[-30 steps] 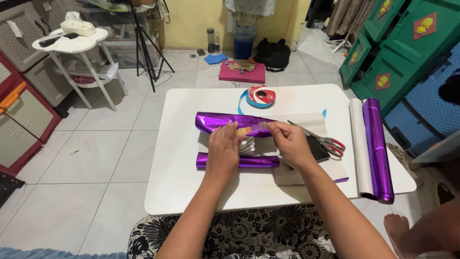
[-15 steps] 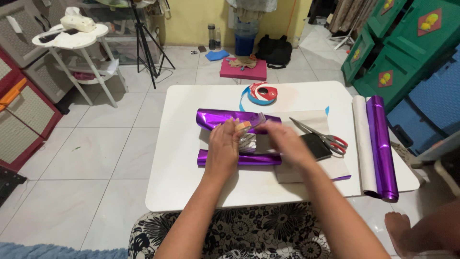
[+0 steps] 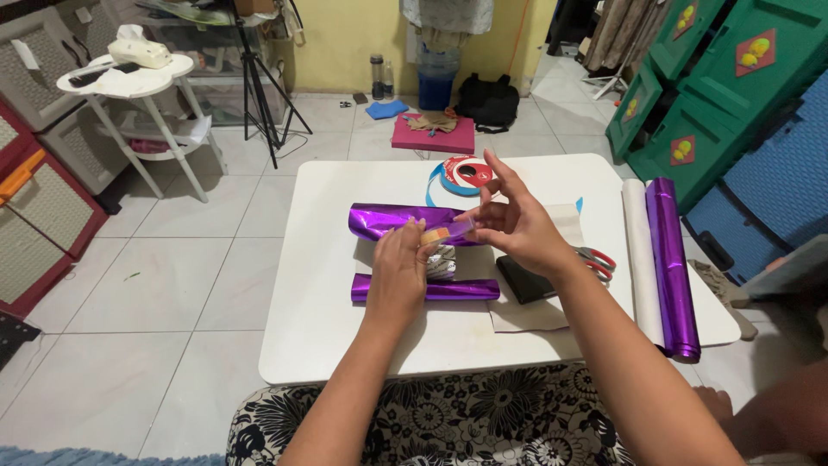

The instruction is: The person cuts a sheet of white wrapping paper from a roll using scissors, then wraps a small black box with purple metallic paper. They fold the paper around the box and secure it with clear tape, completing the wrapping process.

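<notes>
My left hand [image 3: 403, 268] grips a roll of clear tape [image 3: 435, 235] over a partly wrapped parcel in shiny purple paper [image 3: 388, 219]. My right hand [image 3: 517, 226] is raised beside it, thumb and forefinger pinching the free tape end [image 3: 466, 227], other fingers spread upward. The parcel's two rolled purple edges lie across the white table [image 3: 319, 328], the near one [image 3: 461, 290] just under my left hand. A silvery patterned item [image 3: 444, 261] shows between the folds.
Red-handled scissors [image 3: 598, 260] and a black flat object [image 3: 526, 280] lie on a white paper sheet [image 3: 526, 315] right of my hands. A blue ribbon spool [image 3: 467, 175] sits at the table's far side. A purple wrap roll [image 3: 669, 259] lies along the right edge. A bare foot [image 3: 716, 401] shows at lower right.
My right hand has lifted from the parcel's right side and pulled the tape end up toward the far side. The left hand has stayed on the tape roll.
</notes>
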